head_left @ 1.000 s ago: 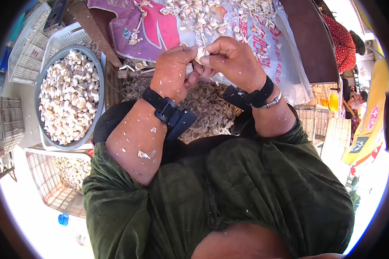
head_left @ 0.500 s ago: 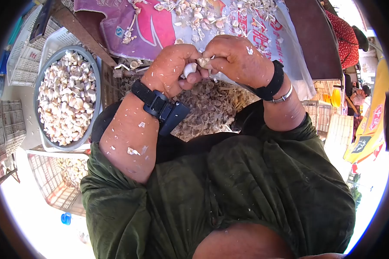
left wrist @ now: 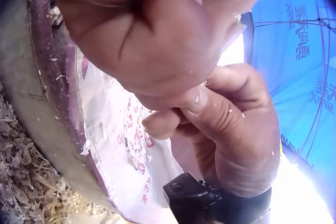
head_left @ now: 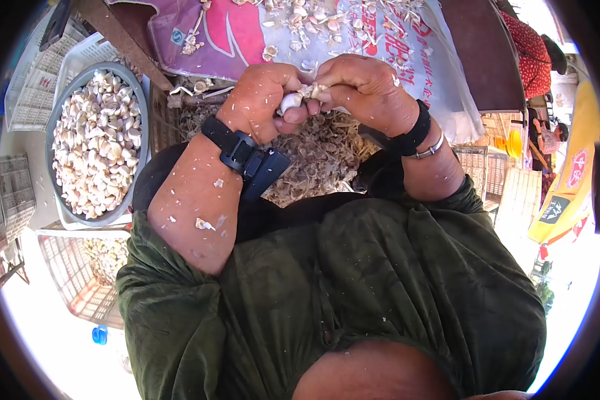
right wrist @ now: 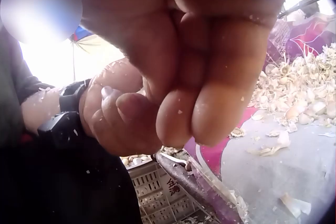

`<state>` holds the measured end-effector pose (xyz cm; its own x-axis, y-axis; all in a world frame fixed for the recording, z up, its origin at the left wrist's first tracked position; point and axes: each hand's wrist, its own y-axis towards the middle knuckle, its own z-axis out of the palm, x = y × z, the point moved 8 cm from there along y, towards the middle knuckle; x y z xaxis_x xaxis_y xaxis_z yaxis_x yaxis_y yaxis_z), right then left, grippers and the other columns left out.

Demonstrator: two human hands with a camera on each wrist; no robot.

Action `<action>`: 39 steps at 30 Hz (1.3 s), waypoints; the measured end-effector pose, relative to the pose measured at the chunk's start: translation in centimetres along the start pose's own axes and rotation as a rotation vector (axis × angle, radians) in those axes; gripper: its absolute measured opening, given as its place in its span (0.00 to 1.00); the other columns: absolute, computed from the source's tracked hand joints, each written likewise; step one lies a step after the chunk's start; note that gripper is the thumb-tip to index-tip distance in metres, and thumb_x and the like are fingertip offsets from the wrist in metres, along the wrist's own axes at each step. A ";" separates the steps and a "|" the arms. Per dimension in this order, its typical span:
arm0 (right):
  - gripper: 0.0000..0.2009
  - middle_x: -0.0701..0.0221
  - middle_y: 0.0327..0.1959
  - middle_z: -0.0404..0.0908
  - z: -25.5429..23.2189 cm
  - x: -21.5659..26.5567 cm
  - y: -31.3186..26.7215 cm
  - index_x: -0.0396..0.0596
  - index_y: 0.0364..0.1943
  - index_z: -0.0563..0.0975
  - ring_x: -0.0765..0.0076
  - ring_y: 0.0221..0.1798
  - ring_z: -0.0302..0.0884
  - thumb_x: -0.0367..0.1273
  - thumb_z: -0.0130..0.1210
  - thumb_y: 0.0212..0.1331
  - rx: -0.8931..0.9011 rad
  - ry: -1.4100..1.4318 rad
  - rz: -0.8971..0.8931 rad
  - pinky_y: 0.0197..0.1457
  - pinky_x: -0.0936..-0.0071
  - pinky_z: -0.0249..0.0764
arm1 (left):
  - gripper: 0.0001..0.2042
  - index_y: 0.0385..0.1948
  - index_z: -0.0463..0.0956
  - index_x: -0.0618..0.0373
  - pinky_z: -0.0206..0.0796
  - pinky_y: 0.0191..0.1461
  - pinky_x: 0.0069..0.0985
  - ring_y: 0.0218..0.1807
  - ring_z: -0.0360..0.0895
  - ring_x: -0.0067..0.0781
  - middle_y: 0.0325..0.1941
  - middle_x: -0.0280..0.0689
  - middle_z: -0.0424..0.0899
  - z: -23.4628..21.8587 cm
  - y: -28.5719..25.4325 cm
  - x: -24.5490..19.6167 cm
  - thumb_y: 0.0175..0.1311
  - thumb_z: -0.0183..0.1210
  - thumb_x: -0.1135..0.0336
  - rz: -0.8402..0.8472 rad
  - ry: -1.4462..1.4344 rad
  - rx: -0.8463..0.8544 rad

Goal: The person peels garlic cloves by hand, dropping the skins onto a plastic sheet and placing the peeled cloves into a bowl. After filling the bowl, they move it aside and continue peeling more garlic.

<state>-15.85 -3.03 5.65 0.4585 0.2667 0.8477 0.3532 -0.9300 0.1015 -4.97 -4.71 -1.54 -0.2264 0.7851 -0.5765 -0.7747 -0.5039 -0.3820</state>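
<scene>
Since half a second ago both hands have shifted slightly up toward the printed sack; the clove sits more exposed. Grey basin of peeled cloves sits well apart at left. Left hand and right hand, fingers curled, touch and jointly pinch the garlic clove between them.

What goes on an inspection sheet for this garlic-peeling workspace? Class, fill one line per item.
Surface: printed sack spread out, strewn with garlic skins.
Job's things: garlic clove, pinched between both hands.
Clutter: grey basin full of garlic cloves; heap of dry husks below the hands; white crates.
Hands: left hand and right hand both grip the clove.
Cables: nothing seen.
Surroundings: outdoors, sunlit; blue umbrella; other people at right.
</scene>
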 end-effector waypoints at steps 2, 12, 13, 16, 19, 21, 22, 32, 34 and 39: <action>0.09 0.62 0.34 0.81 0.1 -0.6 -0.4 0.43 0.38 0.78 0.54 0.39 0.81 0.21 0.55 0.52 -0.033 0.007 -0.006 0.41 0.67 0.78 | 0.12 0.36 0.75 0.68 0.51 0.13 0.15 0.15 0.66 0.20 0.28 0.45 0.80 0.1 -0.1 -0.1 0.55 0.46 0.71 0.009 -0.006 0.032; 0.10 0.64 0.33 0.82 0.5 3.2 0.6 0.44 0.44 0.77 0.61 0.32 0.83 0.21 0.53 0.58 0.001 -0.371 -0.118 0.36 0.70 0.78 | 0.10 0.37 0.74 0.67 0.51 0.14 0.17 0.15 0.66 0.22 0.26 0.44 0.81 -0.2 -0.8 -1.4 0.59 0.49 0.71 0.187 0.100 -0.026; 0.10 0.64 0.33 0.82 0.6 3.1 0.7 0.44 0.44 0.77 0.61 0.32 0.83 0.21 0.53 0.58 0.004 -0.371 -0.120 0.36 0.70 0.78 | 0.10 0.37 0.74 0.67 0.51 0.14 0.17 0.15 0.66 0.22 0.26 0.44 0.81 -0.3 -0.9 -1.4 0.59 0.49 0.71 0.189 0.098 -0.029; 0.09 0.66 0.31 0.83 0.7 0.6 0.5 0.43 0.44 0.76 0.72 0.27 0.82 0.21 0.52 0.60 0.009 0.052 0.126 0.31 0.76 0.76 | 0.09 0.37 0.73 0.66 0.51 0.14 0.17 0.15 0.66 0.22 0.25 0.42 0.80 -0.6 -1.1 -1.5 0.58 0.49 0.72 0.174 -0.004 -0.043; 0.07 0.67 0.29 0.82 0.6 -0.4 0.4 0.41 0.42 0.76 0.79 0.25 0.81 0.22 0.51 0.61 -0.083 0.357 0.229 0.28 0.80 0.74 | 0.09 0.38 0.72 0.66 0.52 0.14 0.17 0.15 0.67 0.22 0.24 0.40 0.78 -0.6 -0.8 -1.2 0.59 0.50 0.71 0.159 -0.101 -0.052; 0.06 0.68 0.27 0.82 0.7 -0.1 0.3 0.40 0.40 0.76 0.76 0.25 0.82 0.23 0.53 0.61 -0.051 0.161 0.222 0.26 0.80 0.74 | 0.10 0.40 0.72 0.64 0.51 0.14 0.17 0.16 0.67 0.21 0.25 0.39 0.77 -0.7 -0.8 -1.0 0.62 0.53 0.68 0.191 -0.002 -0.124; 0.06 0.68 0.27 0.82 0.6 -0.2 0.4 0.40 0.40 0.76 0.76 0.25 0.82 0.23 0.53 0.61 -0.051 0.162 0.226 0.26 0.80 0.74 | 0.10 0.40 0.72 0.64 0.51 0.14 0.17 0.16 0.67 0.21 0.25 0.39 0.77 -0.5 -0.7 -0.9 0.62 0.53 0.68 0.188 -0.003 -0.123; 0.07 0.65 0.28 0.84 0.4 -0.5 0.0 0.38 0.36 0.74 0.73 0.23 0.82 0.28 0.60 0.60 0.007 0.305 0.321 0.24 0.81 0.73 | 0.10 0.36 0.73 0.63 0.48 0.14 0.14 0.15 0.64 0.17 0.25 0.37 0.77 0.3 -0.4 -0.8 0.64 0.57 0.63 0.168 0.144 -0.055; 0.07 0.65 0.28 0.84 0.5 -0.3 -0.1 0.39 0.36 0.74 0.73 0.24 0.82 0.28 0.60 0.60 -0.012 0.365 0.306 0.24 0.81 0.73 | 0.10 0.35 0.74 0.63 0.48 0.14 0.15 0.14 0.64 0.18 0.25 0.37 0.77 0.2 -0.5 -0.6 0.64 0.56 0.64 0.180 0.031 -0.055; 0.06 0.65 0.31 0.83 0.5 0.4 -0.2 0.40 0.36 0.72 0.74 0.25 0.82 0.23 0.58 0.60 -0.045 0.447 0.232 0.25 0.82 0.73 | 0.11 0.33 0.73 0.63 0.50 0.14 0.16 0.13 0.64 0.20 0.23 0.38 0.77 0.2 -0.5 -0.4 0.66 0.53 0.62 0.198 -0.043 -0.039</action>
<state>-15.36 -2.65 5.70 0.1232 -0.0730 0.9897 0.2431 -0.9647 -0.1014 -4.65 -4.72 -0.98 -0.3980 0.6836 -0.6119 -0.6893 -0.6629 -0.2922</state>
